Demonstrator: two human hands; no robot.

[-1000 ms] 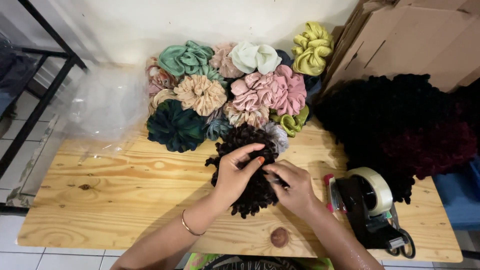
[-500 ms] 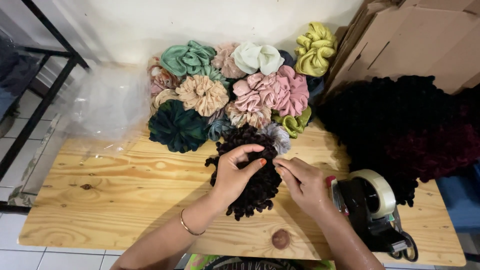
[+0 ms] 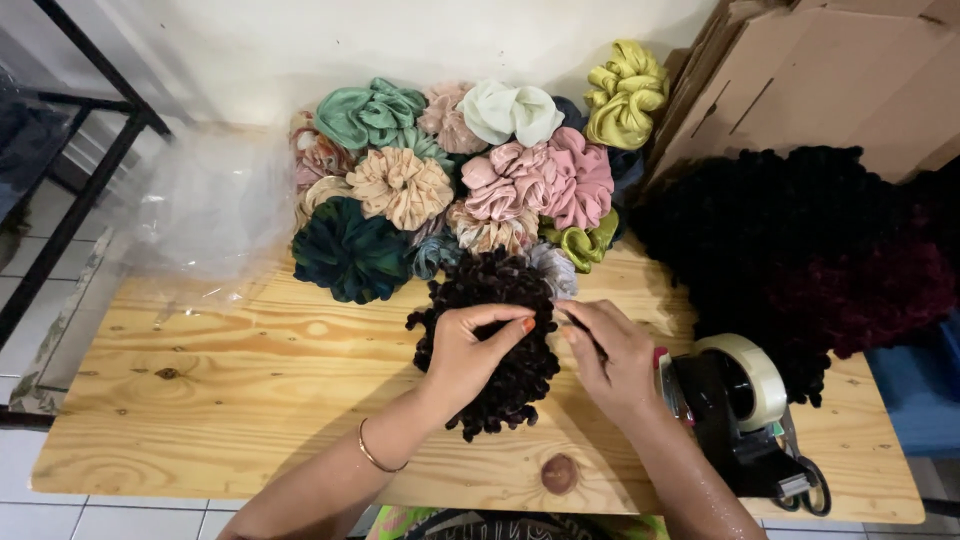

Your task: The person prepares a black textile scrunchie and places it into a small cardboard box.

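A stack of dark brown ruffled scrunchies (image 3: 492,300) lies on the wooden table (image 3: 230,400) in front of me. My left hand (image 3: 472,352) rests on top of it, fingers curled over the ruffles and gripping them. My right hand (image 3: 610,355) sits at the stack's right edge, fingertips pinched together on something thin and dark that I cannot make out. A thin bracelet circles my left wrist.
Several scrunchies in green, pink, beige and yellow are piled (image 3: 470,170) against the wall behind. A black tape dispenser (image 3: 745,420) stands at the right. A heap of dark fuzzy fabric (image 3: 800,250) and cardboard boxes (image 3: 830,80) fill the right side. Clear plastic bags (image 3: 200,205) lie left.
My right hand has shifted slightly right and up along the stack's edge. My left hand stays on the dark scrunchies.
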